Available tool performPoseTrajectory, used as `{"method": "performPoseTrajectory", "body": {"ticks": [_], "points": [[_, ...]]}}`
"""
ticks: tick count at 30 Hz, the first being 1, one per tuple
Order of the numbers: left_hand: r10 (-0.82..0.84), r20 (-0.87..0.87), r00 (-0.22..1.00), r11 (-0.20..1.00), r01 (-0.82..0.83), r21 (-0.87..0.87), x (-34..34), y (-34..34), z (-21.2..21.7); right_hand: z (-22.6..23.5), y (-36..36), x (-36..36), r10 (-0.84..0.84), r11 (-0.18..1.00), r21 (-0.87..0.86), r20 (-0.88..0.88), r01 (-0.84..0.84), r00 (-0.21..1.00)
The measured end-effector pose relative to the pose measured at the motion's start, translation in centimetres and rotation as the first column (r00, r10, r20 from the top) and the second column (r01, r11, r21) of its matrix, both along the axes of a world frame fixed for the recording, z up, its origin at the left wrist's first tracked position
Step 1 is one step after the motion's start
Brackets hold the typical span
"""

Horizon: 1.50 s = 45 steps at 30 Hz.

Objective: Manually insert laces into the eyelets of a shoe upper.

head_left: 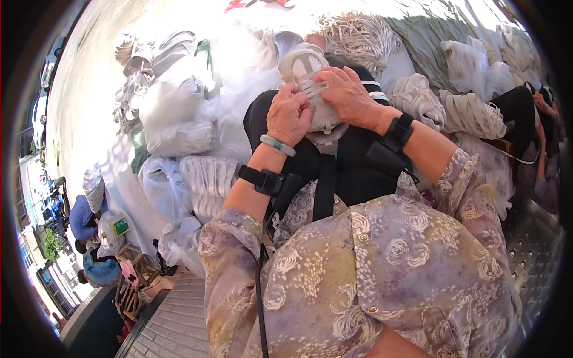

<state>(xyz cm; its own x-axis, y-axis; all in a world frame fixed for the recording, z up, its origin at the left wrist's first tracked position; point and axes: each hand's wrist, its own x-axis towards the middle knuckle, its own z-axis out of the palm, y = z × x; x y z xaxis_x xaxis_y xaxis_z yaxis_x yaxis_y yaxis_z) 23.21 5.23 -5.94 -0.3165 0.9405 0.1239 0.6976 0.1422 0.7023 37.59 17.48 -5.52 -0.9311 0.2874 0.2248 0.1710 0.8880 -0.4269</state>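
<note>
An off-white sneaker (299,64) with a mesh toe rests on my lap, toe pointing away from me. Pale shoelaces (314,90) cross its front between my hands. My left hand (290,116) is closed at the sneaker's left side, thumb and fingers pinched on a lace, though its fingertips are partly hidden. Over the right side of the laces lies my right hand (348,99), its fingers bent and closed on the lacing. The sneaker's heel end sits low between my black-trousered knees.
A heap of loose pale laces (361,40) lies beyond the sneaker. Stacked shoe parts (206,184) and plastic-wrapped bundles (176,113) fill the left. More bundled pieces (471,113) lie to the right, near another person's arm (542,119). People (89,218) sit at far left by a wooden chair (132,280).
</note>
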Motion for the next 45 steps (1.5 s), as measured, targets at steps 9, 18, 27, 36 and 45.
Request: {"method": "performPoseTrajectory", "body": {"ticks": [9,18,27,36,45], "points": [[-0.018,-0.071,0.997,0.997,0.013,-0.075,-0.1,0.0,0.9,-0.3,0.7,-1.0,0.087,0.996,-0.014,-0.008,-0.087,0.996],[0.033,-0.085,0.996,0.981,-0.049,-0.188,0.7,0.9,1.5,2.1,0.4,0.1,0.094,0.838,0.527,0.118,-0.142,0.989],[0.023,-0.161,0.987,0.982,-0.053,-0.184,1.2,1.1,1.0,-0.9,-1.1,-0.9,-0.163,0.975,0.152,0.006,0.160,0.987],[0.045,-0.271,0.961,0.997,-0.027,0.071,1.5,0.2,0.4,-0.7,-1.0,-0.1,-0.139,0.990,0.003,-0.004,0.139,0.990],[0.017,-0.238,0.971,0.998,-0.001,0.068,1.5,0.1,-0.3,-1.2,-1.8,-1.4,-0.281,0.896,-0.320,0.123,0.306,0.952]]}}
